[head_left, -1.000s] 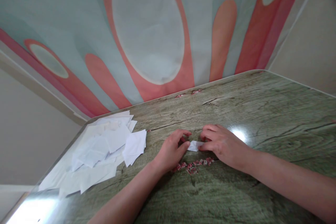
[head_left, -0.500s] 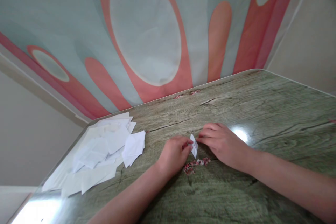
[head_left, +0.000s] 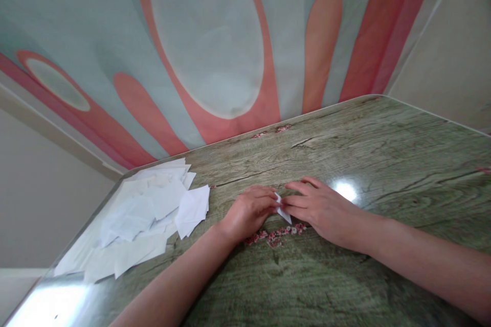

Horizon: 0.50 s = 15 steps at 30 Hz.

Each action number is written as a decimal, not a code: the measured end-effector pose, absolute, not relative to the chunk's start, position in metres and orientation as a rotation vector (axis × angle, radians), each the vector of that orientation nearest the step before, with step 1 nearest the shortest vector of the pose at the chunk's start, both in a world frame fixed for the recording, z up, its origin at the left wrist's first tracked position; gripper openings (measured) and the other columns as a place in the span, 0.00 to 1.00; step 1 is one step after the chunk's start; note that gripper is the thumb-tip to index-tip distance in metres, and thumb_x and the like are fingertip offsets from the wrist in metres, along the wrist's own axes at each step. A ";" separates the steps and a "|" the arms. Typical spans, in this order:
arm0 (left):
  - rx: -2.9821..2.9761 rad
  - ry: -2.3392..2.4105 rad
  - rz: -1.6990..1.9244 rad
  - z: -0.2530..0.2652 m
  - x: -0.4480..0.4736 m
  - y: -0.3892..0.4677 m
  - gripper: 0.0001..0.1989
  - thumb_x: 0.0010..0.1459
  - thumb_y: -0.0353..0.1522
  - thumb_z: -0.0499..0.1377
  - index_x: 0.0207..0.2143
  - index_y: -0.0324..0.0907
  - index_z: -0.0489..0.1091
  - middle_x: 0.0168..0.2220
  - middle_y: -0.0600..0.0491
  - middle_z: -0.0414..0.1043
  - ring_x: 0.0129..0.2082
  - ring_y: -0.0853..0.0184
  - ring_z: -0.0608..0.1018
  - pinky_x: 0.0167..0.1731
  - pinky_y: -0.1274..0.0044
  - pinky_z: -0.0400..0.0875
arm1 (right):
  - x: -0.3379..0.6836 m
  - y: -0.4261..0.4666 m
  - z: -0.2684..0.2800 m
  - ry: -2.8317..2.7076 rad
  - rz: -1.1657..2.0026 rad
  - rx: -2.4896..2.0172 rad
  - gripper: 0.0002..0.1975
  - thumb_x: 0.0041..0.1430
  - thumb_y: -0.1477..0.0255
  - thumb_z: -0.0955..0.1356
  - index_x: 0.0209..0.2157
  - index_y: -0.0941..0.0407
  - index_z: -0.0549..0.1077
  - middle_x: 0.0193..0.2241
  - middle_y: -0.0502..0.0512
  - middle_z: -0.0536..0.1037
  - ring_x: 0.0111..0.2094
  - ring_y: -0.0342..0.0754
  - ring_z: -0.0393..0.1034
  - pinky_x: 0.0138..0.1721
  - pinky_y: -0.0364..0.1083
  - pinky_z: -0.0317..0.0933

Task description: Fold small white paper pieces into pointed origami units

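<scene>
A small piece of folded white paper [head_left: 284, 214] lies slantwise between my two hands, its pointed lower end showing just above the printed flowers. My left hand [head_left: 251, 213] is closed on the paper's left side, thumb and fingers drawn together. From the right, my right hand [head_left: 316, 210] pinches the same paper near its middle, with its upper fingers held a little apart from the pinch. Fingertips of both hands cover much of the paper, so its exact folds are hidden.
A spread pile of white paper sheets [head_left: 134, 217] lies at the left of the wood-patterned table [head_left: 383, 163]. A smaller stack of white paper squares [head_left: 193, 210] sits at its right edge. Behind the table stands a wall covering [head_left: 207, 36] with coral shapes.
My right hand has come in to grip the folded paper. The paper has tilted, its lower tip swinging rightward, and my left fingers now cover more of it. The view has shifted slightly.
</scene>
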State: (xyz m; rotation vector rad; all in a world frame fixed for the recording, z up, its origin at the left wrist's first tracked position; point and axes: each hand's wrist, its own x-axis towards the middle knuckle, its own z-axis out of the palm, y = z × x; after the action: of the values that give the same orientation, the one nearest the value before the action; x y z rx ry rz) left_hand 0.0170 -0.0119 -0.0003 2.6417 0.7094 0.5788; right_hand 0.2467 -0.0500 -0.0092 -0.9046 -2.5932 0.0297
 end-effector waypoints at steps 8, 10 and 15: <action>2.661 0.885 0.558 0.002 0.023 -0.034 0.09 0.62 0.33 0.55 0.40 0.41 0.74 0.36 0.48 0.75 0.39 0.65 0.76 0.42 0.71 0.70 | 0.253 -0.043 -0.006 -2.506 0.102 -0.971 0.10 0.62 0.76 0.64 0.42 0.54 0.76 0.40 0.53 0.78 0.49 0.53 0.64 0.49 0.56 0.55; 2.655 0.953 0.594 0.000 0.024 -0.038 0.09 0.62 0.32 0.55 0.39 0.41 0.74 0.36 0.49 0.75 0.38 0.65 0.75 0.41 0.71 0.69 | 0.252 -0.046 -0.005 -2.449 0.152 -0.998 0.09 0.63 0.75 0.64 0.40 0.55 0.76 0.37 0.54 0.78 0.45 0.51 0.65 0.46 0.53 0.57; 2.751 1.009 0.563 -0.003 0.028 -0.042 0.09 0.63 0.31 0.53 0.37 0.40 0.73 0.34 0.50 0.74 0.37 0.64 0.73 0.41 0.70 0.66 | 0.241 -0.053 -0.010 -2.436 0.234 -1.009 0.08 0.63 0.75 0.64 0.36 0.56 0.76 0.31 0.54 0.75 0.38 0.49 0.65 0.40 0.50 0.60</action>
State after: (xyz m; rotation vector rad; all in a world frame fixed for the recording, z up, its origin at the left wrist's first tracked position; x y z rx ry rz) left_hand 0.0277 -0.0420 -0.0028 2.7512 1.0087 0.5634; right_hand 0.2410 -0.0532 -0.0100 -1.0086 -2.4358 0.2336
